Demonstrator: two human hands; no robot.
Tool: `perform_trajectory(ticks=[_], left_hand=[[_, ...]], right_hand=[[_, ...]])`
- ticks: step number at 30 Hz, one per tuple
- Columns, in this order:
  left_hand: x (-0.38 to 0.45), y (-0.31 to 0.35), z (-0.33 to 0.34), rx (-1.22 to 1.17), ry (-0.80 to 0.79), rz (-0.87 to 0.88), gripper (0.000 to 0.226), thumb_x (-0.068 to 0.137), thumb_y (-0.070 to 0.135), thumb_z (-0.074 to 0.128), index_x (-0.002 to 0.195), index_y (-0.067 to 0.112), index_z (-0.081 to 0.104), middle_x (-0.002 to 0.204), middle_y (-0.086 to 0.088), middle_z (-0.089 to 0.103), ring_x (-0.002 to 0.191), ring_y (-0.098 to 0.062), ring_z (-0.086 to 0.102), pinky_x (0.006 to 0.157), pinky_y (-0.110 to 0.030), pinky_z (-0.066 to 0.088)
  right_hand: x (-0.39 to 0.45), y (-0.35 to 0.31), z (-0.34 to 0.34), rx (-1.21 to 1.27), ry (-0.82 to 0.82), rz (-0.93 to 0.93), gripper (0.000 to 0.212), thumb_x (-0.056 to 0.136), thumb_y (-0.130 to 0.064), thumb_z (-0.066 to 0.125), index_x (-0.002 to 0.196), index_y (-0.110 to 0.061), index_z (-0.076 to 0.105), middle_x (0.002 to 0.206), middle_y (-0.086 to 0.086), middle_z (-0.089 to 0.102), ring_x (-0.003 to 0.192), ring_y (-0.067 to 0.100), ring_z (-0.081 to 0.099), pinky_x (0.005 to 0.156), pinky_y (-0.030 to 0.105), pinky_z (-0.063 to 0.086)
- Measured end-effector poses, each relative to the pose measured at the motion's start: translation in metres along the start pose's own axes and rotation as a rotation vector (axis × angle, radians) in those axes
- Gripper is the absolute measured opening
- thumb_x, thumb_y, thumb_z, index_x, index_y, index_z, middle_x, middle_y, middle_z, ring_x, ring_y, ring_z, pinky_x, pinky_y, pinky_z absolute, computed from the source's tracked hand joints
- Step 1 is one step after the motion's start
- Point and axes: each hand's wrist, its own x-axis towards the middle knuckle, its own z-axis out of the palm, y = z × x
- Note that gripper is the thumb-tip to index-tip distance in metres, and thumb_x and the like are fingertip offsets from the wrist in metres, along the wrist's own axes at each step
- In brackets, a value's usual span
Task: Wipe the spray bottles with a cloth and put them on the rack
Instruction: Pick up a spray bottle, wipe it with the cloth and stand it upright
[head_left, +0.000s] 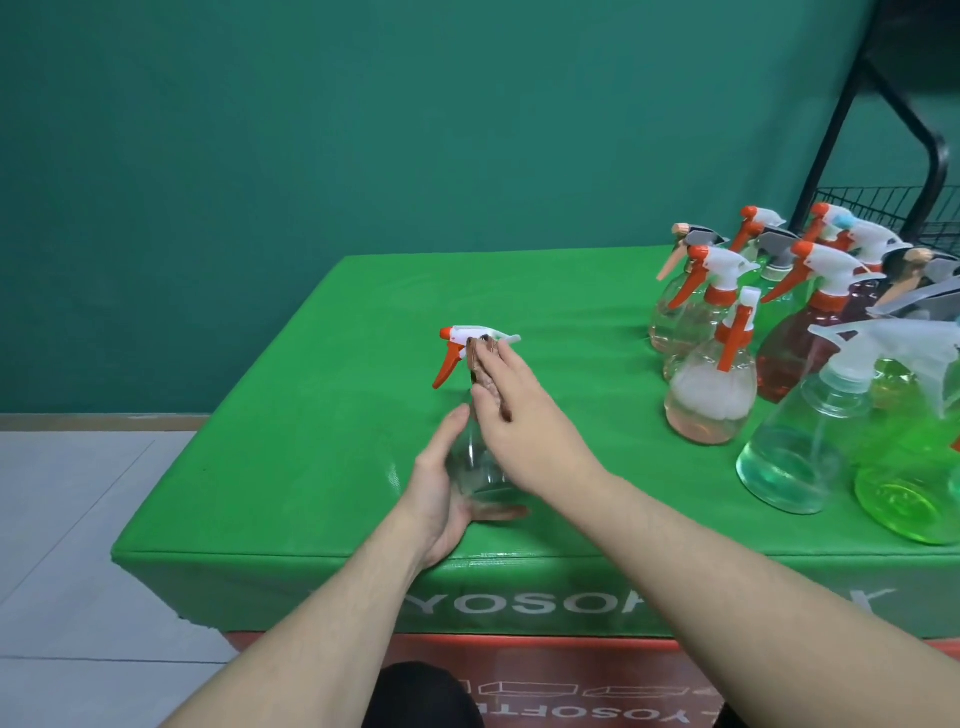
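holding a clear spray bottle (475, 457) near the front of the green table (322, 415) — left hand (441, 499) gripping its base, right hand (511, 410) pressing a brown cloth (480, 371) flat on its neck.

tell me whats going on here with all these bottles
A person is cleaning spray bottles at a green table. The left hand steadies a clear spray bottle with an orange trigger, cupping its base, while the right hand presses a small brown cloth against its neck, just under the spray head. A cluster of other spray bottles, clear, pink, red and green, waits at the table's right side. The black wire rack stands behind them; whether anything is in it cannot be told.
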Motion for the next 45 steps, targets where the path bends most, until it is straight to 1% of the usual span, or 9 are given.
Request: perform_trajectory(ticks=[3, 9, 13, 19, 25, 32, 36, 40, 45], left_hand=[[0.000, 0.000, -0.001, 0.004, 0.040, -0.011, 0.043, 0.100, 0.052, 0.045, 0.100, 0.029, 0.082, 0.112, -0.017, 0.072, 0.092, -0.033, 0.071, 0.078, -0.057, 0.059], [0.002, 0.000, -0.002, -0.091, 0.086, 0.005, 0.042, 0.105, 0.045, 0.041, 0.114, 0.021, 0.075, 0.109, -0.009, 0.075, 0.085, -0.025, 0.074, 0.068, -0.046, 0.060], [0.006, -0.002, -0.001, -0.052, 0.131, 0.026, 0.050, 0.105, 0.052, 0.041, 0.119, 0.019, 0.076, 0.123, -0.013, 0.073, 0.110, -0.028, 0.071, 0.091, -0.044, 0.056], [0.005, -0.003, 0.000, -0.028, 0.165, 0.032, 0.109, 0.063, 0.076, 0.079, 0.147, 0.014, 0.047, 0.135, -0.016, 0.067, 0.118, -0.036, 0.068, 0.078, -0.047, 0.062], [0.005, -0.004, -0.004, -0.099, 0.169, 0.040, 0.084, 0.083, 0.063, 0.067, 0.146, 0.012, 0.046, 0.134, -0.020, 0.066, 0.118, -0.038, 0.068, 0.079, -0.045, 0.063], [0.002, -0.001, 0.003, 0.028, 0.011, 0.008, 0.054, 0.100, 0.059, 0.038, 0.128, 0.025, 0.069, 0.124, -0.005, 0.074, 0.107, -0.019, 0.074, 0.089, -0.047, 0.057], [0.002, -0.001, 0.002, 0.003, 0.011, -0.025, 0.041, 0.098, 0.055, 0.045, 0.112, 0.037, 0.079, 0.125, -0.009, 0.074, 0.108, -0.029, 0.072, 0.087, -0.058, 0.057], [0.001, -0.002, 0.002, 0.009, 0.028, -0.034, 0.052, 0.086, 0.056, 0.053, 0.125, 0.026, 0.070, 0.124, -0.017, 0.072, 0.112, -0.040, 0.070, 0.088, -0.064, 0.055], [0.001, -0.002, 0.001, -0.003, 0.078, -0.022, 0.046, 0.097, 0.048, 0.047, 0.128, 0.021, 0.067, 0.120, -0.016, 0.074, 0.101, -0.035, 0.073, 0.082, -0.061, 0.058]], right_hand=[[0.003, -0.002, 0.000, 0.044, -0.023, 0.064, 0.055, 0.107, -0.029, 0.038, 0.160, -0.031, 0.025, 0.168, -0.012, 0.016, 0.153, 0.005, 0.017, 0.124, 0.026, 0.013], [-0.025, 0.005, 0.013, -0.002, 0.046, -0.061, 0.051, 0.106, -0.023, 0.033, 0.157, -0.022, 0.036, 0.166, -0.007, 0.025, 0.152, 0.002, 0.018, 0.126, 0.030, 0.015], [-0.049, 0.019, 0.021, -0.113, 0.023, -0.184, 0.054, 0.106, -0.028, 0.026, 0.160, -0.026, 0.026, 0.169, -0.010, 0.011, 0.156, 0.008, 0.001, 0.128, 0.041, 0.009], [-0.078, 0.032, 0.017, -0.252, -0.066, -0.209, 0.057, 0.108, -0.031, 0.025, 0.161, -0.039, 0.005, 0.167, -0.022, -0.012, 0.154, 0.009, -0.019, 0.127, 0.044, 0.000], [-0.085, 0.037, 0.019, -0.262, -0.055, -0.222, 0.057, 0.106, -0.037, 0.021, 0.161, -0.039, 0.008, 0.166, -0.025, -0.012, 0.155, 0.011, -0.017, 0.127, 0.041, -0.001], [-0.054, 0.026, 0.009, -0.146, 0.047, -0.231, 0.054, 0.107, -0.031, 0.027, 0.160, -0.021, 0.028, 0.169, -0.004, 0.014, 0.157, 0.013, 0.000, 0.128, 0.044, 0.011], [-0.031, 0.009, -0.004, -0.097, 0.024, -0.132, 0.048, 0.110, -0.026, 0.030, 0.158, -0.021, 0.032, 0.167, -0.007, 0.020, 0.152, -0.002, 0.008, 0.127, 0.029, 0.008], [-0.007, 0.003, -0.009, 0.085, -0.025, 0.089, 0.049, 0.110, -0.030, 0.030, 0.159, -0.028, 0.030, 0.167, -0.011, 0.022, 0.150, 0.002, 0.022, 0.118, 0.017, 0.012], [-0.010, 0.004, -0.002, 0.114, 0.001, 0.151, 0.048, 0.110, -0.031, 0.028, 0.158, -0.030, 0.031, 0.162, -0.009, 0.033, 0.144, 0.008, 0.035, 0.114, 0.021, 0.024]])
